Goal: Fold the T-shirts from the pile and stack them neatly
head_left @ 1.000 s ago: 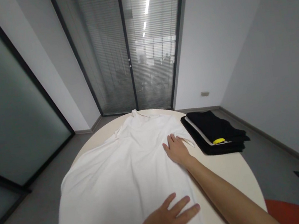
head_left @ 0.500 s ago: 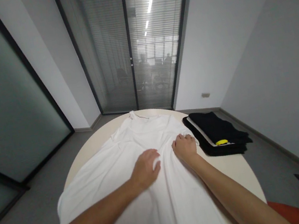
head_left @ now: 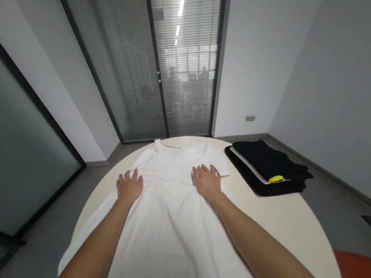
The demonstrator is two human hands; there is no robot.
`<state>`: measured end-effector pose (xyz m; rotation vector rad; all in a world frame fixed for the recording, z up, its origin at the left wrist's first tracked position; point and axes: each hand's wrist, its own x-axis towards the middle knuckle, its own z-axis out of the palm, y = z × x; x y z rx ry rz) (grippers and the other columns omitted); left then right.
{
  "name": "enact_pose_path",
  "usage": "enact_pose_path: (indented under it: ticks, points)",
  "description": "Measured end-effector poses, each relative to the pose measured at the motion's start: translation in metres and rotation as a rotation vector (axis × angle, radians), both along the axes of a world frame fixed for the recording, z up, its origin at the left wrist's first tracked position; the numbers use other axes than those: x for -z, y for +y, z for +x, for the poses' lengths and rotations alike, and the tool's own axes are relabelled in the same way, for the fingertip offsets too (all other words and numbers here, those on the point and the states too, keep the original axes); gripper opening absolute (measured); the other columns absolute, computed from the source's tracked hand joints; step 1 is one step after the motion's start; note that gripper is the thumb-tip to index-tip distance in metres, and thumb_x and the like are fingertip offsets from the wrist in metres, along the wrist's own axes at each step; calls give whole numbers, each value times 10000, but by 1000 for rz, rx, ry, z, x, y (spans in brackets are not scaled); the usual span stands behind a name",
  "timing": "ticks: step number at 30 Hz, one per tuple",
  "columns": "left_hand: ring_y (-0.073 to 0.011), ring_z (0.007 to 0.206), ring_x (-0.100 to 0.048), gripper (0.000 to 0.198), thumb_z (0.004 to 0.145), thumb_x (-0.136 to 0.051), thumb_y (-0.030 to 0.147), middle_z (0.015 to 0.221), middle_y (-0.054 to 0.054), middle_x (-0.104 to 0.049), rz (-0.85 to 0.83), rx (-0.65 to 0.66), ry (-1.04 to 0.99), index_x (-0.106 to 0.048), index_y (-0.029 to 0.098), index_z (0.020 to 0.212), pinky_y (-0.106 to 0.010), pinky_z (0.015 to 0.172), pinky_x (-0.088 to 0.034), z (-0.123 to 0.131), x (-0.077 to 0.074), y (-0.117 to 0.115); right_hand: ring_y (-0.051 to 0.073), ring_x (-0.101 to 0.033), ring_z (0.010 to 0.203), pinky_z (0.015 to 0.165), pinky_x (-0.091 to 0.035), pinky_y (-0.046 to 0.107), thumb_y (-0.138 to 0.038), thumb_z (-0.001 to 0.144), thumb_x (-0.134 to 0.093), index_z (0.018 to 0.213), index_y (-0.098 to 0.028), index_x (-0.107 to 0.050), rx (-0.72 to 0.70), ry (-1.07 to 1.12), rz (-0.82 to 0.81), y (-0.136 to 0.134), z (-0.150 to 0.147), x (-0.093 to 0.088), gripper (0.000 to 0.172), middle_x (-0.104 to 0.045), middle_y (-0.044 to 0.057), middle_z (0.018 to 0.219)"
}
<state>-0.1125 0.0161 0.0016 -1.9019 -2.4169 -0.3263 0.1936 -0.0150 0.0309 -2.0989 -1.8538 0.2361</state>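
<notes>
A white T-shirt (head_left: 168,207) lies spread over a round table, its neckline at the far side and soft creases running down its front. My left hand (head_left: 130,186) rests palm down at the shirt's left side below the sleeve, fingers apart. On the right side of the chest, my right hand (head_left: 207,180) presses flat on the fabric with its fingers slightly spread. Neither hand grips the cloth. The near part of the shirt runs out of the bottom of the view.
The cream tabletop (head_left: 284,226) shows around the shirt. To the right sits a stack of folded dark clothes (head_left: 266,159) with a light layer and a small yellow item (head_left: 276,179). A red seat (head_left: 363,263) is at lower right; a glass door (head_left: 180,88) stands beyond.
My left hand has moved left and away from me to the shirt's left side. My right hand has shifted left, and the shirt's right edge has moved away from the dark stack.
</notes>
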Motion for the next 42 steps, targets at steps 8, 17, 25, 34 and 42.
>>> enact_pose_path:
  ticks: [8,17,25,34,42]
  points:
    - [-332,1187,-518,468,996,-339,330,1280,-161,-589,28,-27,7,-642,188,1323,-433,894,-522,-30,-12,-17,328,-382,1362,1113,-299,539,-447,1059,-203,1208,-130,-703,33,-53,173,5,27,5,611,-590,150,1402]
    - [-413,1345,-410,480,960,-383,274,1501,-251,-407,85,-224,66,-582,57,1338,-536,1014,-445,-41,-15,-47,375,-410,1336,1053,-377,485,-365,1001,-377,1365,-83,-577,107,-109,198,0,46,10,503,-405,197,1556]
    - [-426,1516,-186,679,985,-381,465,1660,-235,-150,29,11,19,-373,81,1545,-518,1187,-256,35,-18,-43,252,-401,1392,1129,-367,364,-201,934,-428,1406,-125,-535,-31,75,271,7,50,14,490,-380,137,1570]
    - [-453,1522,-146,611,997,-324,576,1675,-105,-212,-155,328,-53,-350,355,1566,-665,1171,-156,118,-10,-49,216,-474,1333,1153,-340,346,11,788,-361,1340,-116,-595,-41,146,331,17,59,18,613,-521,132,1449]
    - [-419,1498,-243,663,977,-390,588,1635,-137,-304,-42,349,-76,-405,250,1548,-587,1196,-202,121,-6,-35,212,-496,1281,1113,-369,326,3,735,-342,1298,-160,-613,32,212,341,23,64,18,646,-556,96,1374]
